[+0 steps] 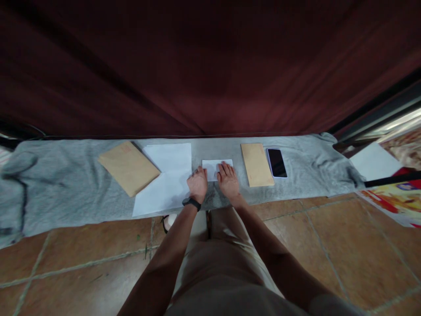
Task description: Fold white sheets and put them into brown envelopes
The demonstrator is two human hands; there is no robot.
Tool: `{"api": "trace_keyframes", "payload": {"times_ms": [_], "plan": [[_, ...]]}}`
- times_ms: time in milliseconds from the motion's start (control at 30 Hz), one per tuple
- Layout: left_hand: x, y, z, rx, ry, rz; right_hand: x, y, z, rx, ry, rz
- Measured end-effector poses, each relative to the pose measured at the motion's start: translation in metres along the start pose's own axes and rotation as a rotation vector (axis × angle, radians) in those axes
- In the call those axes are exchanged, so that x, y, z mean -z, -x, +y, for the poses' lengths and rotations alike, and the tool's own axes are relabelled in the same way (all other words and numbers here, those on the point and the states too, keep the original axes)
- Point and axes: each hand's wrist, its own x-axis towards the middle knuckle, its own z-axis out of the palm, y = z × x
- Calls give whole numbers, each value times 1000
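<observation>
A small white folded paper [210, 164] lies flat on the grey cloth in front of me. My left hand [198, 182], with a dark band at the wrist, is curled at the paper's left end, its thumb and bent fingers closed on that edge. My right hand [228, 181] rests on the right half of the paper, fingers stretched out and flat. Left of my left hand are larger white sheets [167, 191], partly under a stack of brown envelopes [128, 166]. To the right of my right hand sits another brown envelope [257, 164].
A phone [277, 163] with a dark screen lies right of the envelope. The narrow surface is covered by a wrinkled grey cloth [66, 188]. Behind it hangs a dark red curtain [210, 87]. A colourful printed box [397, 197] stands at the far right, above the tiled floor [312, 232].
</observation>
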Motion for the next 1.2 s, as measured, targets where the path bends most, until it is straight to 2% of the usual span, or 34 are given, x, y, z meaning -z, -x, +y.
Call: {"api": "trace_keyframes", "payload": {"times_ms": [267,433,567,700,867,1200], "plan": [[-4,1,-1,-37,0,57,-2,2,-1,-14,24,6],[-9,2,-5,-289,-49,163,-2,2,-1,-7,38,11],[-18,1,-9,-466,-3,186,-2,2,-1,-2,45,17],[-29,-3,-12,-585,54,174,-2,2,0,2,49,12],[-33,-7,-16,-617,78,103,-4,3,-1,-16,61,18],[-32,-4,-19,-625,76,117,-3,12,4,-64,102,49]]}}
